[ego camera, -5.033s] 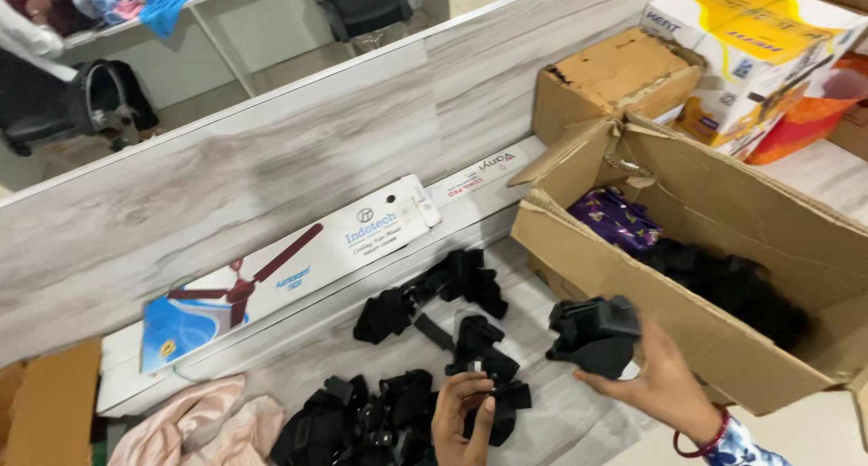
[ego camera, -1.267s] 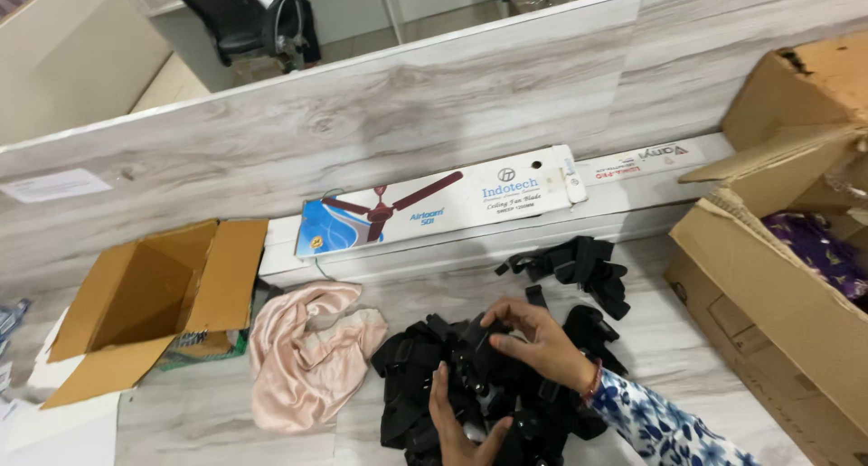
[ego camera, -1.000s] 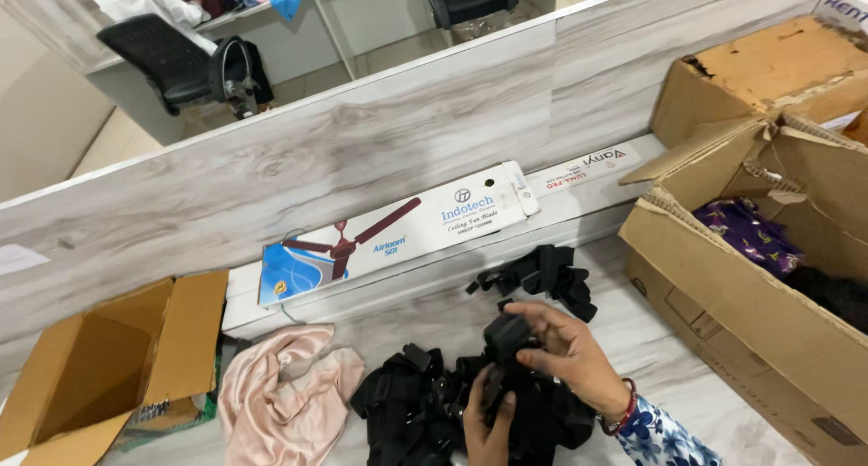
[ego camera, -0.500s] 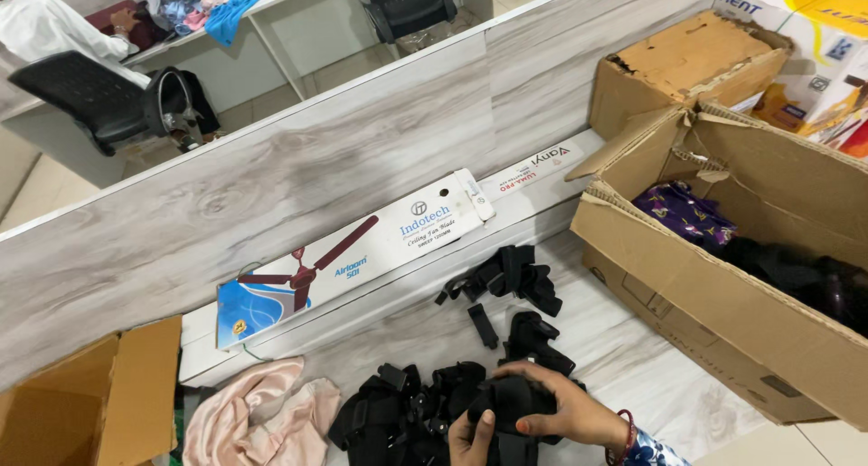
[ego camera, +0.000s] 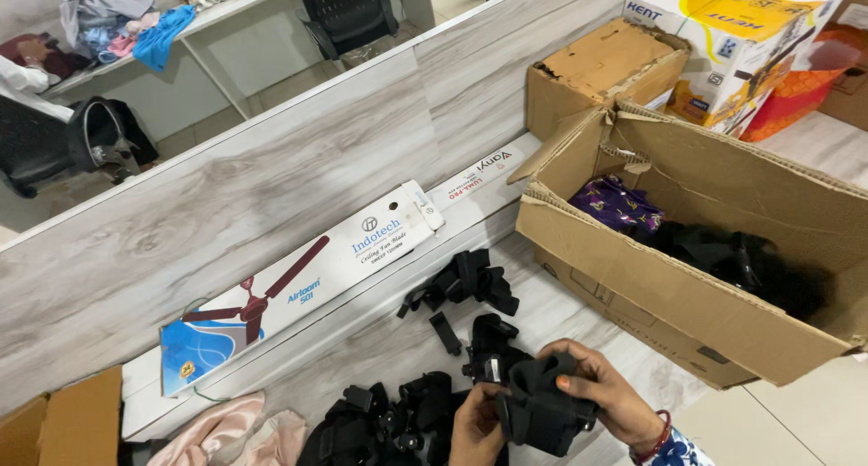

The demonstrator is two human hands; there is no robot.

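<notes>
Both my hands hold one black padded strap piece (ego camera: 541, 410) low in the view, just above the table's front edge. My left hand (ego camera: 472, 427) grips its left side and my right hand (ego camera: 604, 395), with a red bangle at the wrist, wraps over its top and right side. A heap of similar black pieces (ego camera: 389, 423) lies right beside my left hand. Two more black clusters (ego camera: 463, 282) and a loose strap (ego camera: 444, 332) lie on the table farther back. The large open cardboard box (ego camera: 651, 290) to the right holds more black pieces (ego camera: 723, 254) and a purple packet (ego camera: 617, 203).
A long white fan-blade box (ego camera: 298, 281) lies along the grey wood-look partition (ego camera: 226, 195). Pink cloth (ego camera: 226, 428) and a small brown carton (ego camera: 63, 421) sit at the lower left. Stacked cartons (ego camera: 723, 32) stand behind the open box. Office chairs and a cluttered desk lie beyond the partition.
The view has swung right, so the open box fills more of the frame. My hands have lifted one black piece off the heap and now hold it together, nearer to me.
</notes>
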